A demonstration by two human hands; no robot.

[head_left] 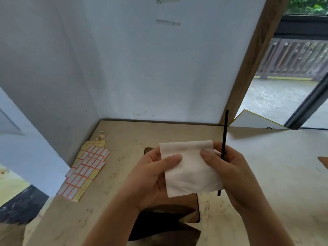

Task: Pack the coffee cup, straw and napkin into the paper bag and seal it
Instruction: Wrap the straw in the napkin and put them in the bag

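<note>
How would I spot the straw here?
Start at the beige table and find the two hands above it holding a white napkin. The straw stands nearly upright in the right hand, beside the napkin: the only thin black stick.

left hand (156,171): bare, no rings | right hand (229,167): bare | forearms: unsleeved, no watch

White napkin (190,167), upright black straw (225,135)

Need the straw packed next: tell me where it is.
The black straw stands nearly upright in the right hand, just right of the white napkin that both hands hold.
</note>
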